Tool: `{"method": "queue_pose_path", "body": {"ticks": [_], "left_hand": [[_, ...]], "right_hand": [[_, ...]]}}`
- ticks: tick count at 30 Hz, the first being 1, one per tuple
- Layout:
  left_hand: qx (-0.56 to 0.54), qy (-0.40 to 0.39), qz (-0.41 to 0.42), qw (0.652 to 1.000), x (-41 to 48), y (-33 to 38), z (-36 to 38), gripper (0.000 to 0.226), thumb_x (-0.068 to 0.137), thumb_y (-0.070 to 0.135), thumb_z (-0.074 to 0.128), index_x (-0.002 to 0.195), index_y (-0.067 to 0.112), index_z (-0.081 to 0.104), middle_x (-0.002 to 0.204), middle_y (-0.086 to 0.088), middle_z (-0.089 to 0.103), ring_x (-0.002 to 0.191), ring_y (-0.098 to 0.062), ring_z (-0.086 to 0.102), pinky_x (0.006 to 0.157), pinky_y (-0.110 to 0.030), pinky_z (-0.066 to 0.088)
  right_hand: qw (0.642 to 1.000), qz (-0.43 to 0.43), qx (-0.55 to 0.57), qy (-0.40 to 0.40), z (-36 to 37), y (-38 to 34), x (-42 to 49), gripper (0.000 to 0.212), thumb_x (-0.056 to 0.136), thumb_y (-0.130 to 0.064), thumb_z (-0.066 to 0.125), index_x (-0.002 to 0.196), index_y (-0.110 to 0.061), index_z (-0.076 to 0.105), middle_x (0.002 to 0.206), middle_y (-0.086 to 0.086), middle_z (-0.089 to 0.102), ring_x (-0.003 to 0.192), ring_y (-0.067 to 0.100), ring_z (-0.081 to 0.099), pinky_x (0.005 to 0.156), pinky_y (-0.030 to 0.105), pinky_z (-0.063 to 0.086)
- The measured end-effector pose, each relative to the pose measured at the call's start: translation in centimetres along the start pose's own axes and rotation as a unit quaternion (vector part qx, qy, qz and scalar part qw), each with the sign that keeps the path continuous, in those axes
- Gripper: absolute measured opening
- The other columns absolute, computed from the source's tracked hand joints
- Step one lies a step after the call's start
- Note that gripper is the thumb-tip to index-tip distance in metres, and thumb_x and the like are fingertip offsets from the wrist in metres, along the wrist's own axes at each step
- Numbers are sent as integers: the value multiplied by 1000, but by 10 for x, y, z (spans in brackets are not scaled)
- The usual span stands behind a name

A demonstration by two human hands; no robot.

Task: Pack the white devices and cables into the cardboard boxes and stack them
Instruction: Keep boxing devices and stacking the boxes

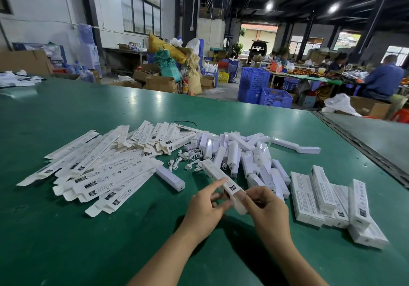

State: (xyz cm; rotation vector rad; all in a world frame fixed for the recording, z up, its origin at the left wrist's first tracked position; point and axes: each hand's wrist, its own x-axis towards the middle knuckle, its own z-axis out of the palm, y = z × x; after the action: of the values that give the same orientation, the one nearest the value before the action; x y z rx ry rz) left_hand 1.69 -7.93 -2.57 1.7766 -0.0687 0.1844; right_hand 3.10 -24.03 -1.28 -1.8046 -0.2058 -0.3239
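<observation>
I have one long cardboard box [218, 175] lifted off the green surface [132, 241], its near end towards me and its far end pointing at the heap of white devices [243, 153]. My left grip [205, 206] is closed on the box from the left: the forefinger lies straight along its side and the other fingers curl beneath it. My right grip [265, 210] is clamped on the near end, fingers curled over the pale flap [240, 208] that sticks out there. I cannot tell whether a device and a cable are already inside, because my fingers cover the mouth.

I judge this to be the closing step for this box: the end flap has to be tucked in. That calls for holding the body steady with the left while the right folds the flap over and presses its tongue into the slot without crushing the thin card. Then the box should go onto the packed boxes [327, 197] stacked just to my right, laid square so the pile does not slide.

There is much left to do. The flat boxes [99, 175] lie fanned out on my left, a single device [170, 177] sits beside them, and the small coiled cables [188, 159] are scattered between the flat boxes and the device heap. I will need one of each for the next box.
</observation>
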Motion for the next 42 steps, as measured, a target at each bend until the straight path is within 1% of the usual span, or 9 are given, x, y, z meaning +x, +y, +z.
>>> {"method": "queue_pose_path", "body": {"ticks": [8,12,15,19,23,28,33,38,42], "left_hand": [[-50,11,-2,999,0,0,-5,61,82,27,82,133,41,53,102,10,76,97,-2,71,77,-16,55],[-15,41,13,999,2,-1,-6,47,68,55,77,113,53,63,100,12,76,95,0,70,85,-20,55],[-18,55,15,998,4,-4,-8,45,64,62,74,107,51,68,96,15,76,93,-2,70,87,-28,57],[-17,60,23,998,4,-5,-8,43,64,61,74,105,47,70,95,17,76,92,-2,71,87,-31,58],[-15,37,20,999,4,-4,-8,48,67,64,74,110,43,70,100,9,76,97,-8,71,89,-39,58],[2,5,16,1000,4,-2,-9,39,68,70,71,104,58,68,103,12,76,99,-4,69,85,-22,54],[2,-23,9,1000,4,-4,-10,40,81,47,71,120,41,69,113,7,74,110,-12,66,100,-36,52],[-6,-52,12,999,2,-4,-10,50,78,19,78,116,48,65,98,5,77,95,-9,71,87,-19,52],[-19,-36,16,999,2,-5,-8,65,66,41,83,128,38,64,102,-1,76,100,-15,71,96,-35,55]], "right_hand": [[986,-125,-50,-96,-9,-5,-5,39,84,2,64,99,-33,73,80,-17,73,64,-3,64,58,5,43],[959,-207,-137,-135,-16,-12,-3,41,78,-11,58,115,-24,72,124,-26,62,112,-9,58,89,5,43],[932,-255,-194,-167,-20,-11,2,46,76,-1,65,119,-18,71,139,-18,53,120,-13,51,94,5,41],[921,-301,-209,-131,-17,-6,5,33,77,-6,81,107,-19,77,127,-13,61,112,-6,59,97,9,43],[925,-311,-204,-83,-17,-8,5,15,85,-25,71,99,-21,76,108,-18,67,99,-4,65,89,13,50],[927,-298,-214,-74,-13,-7,4,24,82,-15,77,106,-17,72,111,-15,67,99,-3,64,87,10,49],[948,-241,-199,-58,-11,-5,4,34,75,-5,82,106,-16,71,91,-33,58,86,-19,59,77,-2,42],[940,-273,-201,-49,-16,-3,6,27,74,-2,83,97,-13,75,96,-14,69,83,-7,64,77,4,48],[939,-283,-186,-55,-15,-3,6,24,75,0,81,96,-11,77,105,-6,71,85,-1,68,80,6,49]]}}
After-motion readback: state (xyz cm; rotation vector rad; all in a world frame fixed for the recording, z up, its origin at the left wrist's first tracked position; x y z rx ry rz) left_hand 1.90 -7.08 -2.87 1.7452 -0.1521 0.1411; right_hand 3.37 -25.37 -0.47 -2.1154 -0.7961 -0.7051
